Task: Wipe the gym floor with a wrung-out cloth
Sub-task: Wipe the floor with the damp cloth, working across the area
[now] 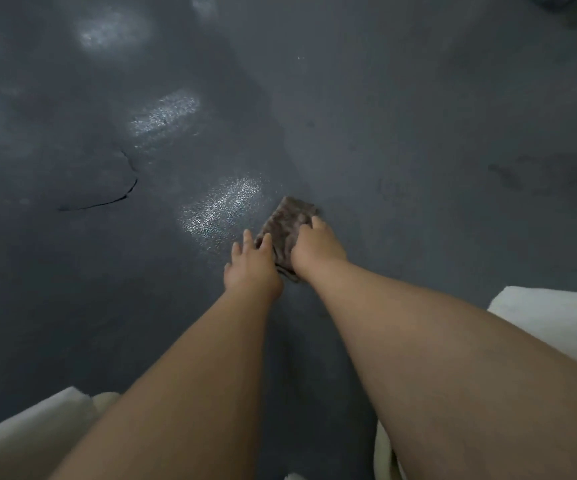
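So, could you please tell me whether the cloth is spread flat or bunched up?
Bunched: the cloth lies crumpled in ridges on the floor, under both hands.

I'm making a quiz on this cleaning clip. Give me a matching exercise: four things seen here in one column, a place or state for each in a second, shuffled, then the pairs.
Things:
1. cloth
2. crack
3. left hand
4. right hand

Places or states:
A. curved dark line in the floor, far left of the hands
B. presses down on top of the cloth
C. brown, crumpled, lying on the floor
D. fingers spread, touching the cloth's near left edge

Pairs: 1-C, 2-A, 3-D, 4-B
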Demonstrator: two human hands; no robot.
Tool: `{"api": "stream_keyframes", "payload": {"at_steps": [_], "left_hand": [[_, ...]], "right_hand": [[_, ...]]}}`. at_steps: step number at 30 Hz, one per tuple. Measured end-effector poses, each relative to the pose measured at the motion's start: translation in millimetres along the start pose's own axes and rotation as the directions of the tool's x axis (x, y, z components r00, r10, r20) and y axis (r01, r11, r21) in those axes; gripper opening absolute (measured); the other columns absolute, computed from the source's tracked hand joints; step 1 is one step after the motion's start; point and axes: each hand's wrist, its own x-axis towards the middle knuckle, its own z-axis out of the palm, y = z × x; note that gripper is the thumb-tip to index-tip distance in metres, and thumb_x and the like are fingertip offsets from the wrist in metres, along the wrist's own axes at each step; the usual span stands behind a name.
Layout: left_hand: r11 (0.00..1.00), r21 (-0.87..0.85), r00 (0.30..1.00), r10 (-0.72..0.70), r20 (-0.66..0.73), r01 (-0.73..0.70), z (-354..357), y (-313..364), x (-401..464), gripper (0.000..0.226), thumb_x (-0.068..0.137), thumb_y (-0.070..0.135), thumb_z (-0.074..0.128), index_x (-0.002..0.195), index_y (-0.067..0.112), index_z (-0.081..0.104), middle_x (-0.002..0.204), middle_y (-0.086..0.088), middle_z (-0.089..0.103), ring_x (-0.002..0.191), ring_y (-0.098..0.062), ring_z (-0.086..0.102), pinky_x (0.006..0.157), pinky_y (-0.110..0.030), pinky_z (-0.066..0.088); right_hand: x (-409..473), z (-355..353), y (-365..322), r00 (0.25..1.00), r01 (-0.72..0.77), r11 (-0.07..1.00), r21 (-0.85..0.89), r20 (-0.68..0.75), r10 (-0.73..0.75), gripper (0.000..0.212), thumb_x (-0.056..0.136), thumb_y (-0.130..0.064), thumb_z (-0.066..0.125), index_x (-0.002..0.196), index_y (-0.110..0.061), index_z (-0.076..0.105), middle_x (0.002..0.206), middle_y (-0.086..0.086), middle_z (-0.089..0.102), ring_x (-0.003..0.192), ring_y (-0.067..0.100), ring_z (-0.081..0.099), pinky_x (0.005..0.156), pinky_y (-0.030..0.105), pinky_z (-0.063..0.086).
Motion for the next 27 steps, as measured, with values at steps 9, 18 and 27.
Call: {"api": "stream_keyframes", "payload": {"at_steps": [9, 18, 27], "left_hand": [[0.999, 0.035, 1.0, 0.016, -0.016, -0.015, 24.8, -4.6, 51.2, 0.082, 0.093, 0.021, 0.057, 0.151, 0.022, 0.0, 0.157, -0.009, -0.016, 0.145, -0.033, -0.003, 0.115, -0.047, 0.02], [0.997, 0.04, 0.995, -0.058, -0.081, 0.062, 38.5, 1.7, 71.0, 0.11, 0.081, 0.029, 0.072, 0.149, 0.012, -0.012, 0.159, -0.008, -0.006, 0.146, -0.028, -0.003, 0.116, -0.042, 0.014], [0.987, 0.16, 0.997, -0.034, 0.064, 0.023, 28.9, 8.2, 76.5, 0.122, 0.071, 0.036, 0.08, 0.15, 0.015, -0.01, 0.157, -0.014, -0.011, 0.145, -0.036, -0.004, 0.113, -0.049, 0.02]], "right_hand": [[58.3, 46.9, -14.2, 1.0, -0.028, 0.998, -0.063, 0.011, 0.028, 0.069, 0.1, -0.044, 0.029, 0.151, -0.011, -0.005, 0.156, 0.015, -0.017, 0.143, 0.037, -0.014, 0.117, 0.045, -0.004], [98.2, 51.6, 1.8, 0.969, 0.149, 0.96, -0.235, -0.16, -0.19, 0.068, 0.095, -0.06, 0.026, 0.151, -0.031, 0.002, 0.159, 0.01, -0.007, 0.144, 0.036, -0.011, 0.114, 0.05, -0.007], [155.8, 7.0, 29.8, 0.96, 0.06, 0.971, -0.233, -0.252, -0.12, 0.063, 0.096, -0.056, 0.024, 0.151, -0.032, 0.006, 0.16, 0.002, -0.001, 0.146, 0.028, -0.004, 0.117, 0.046, -0.002]]}}
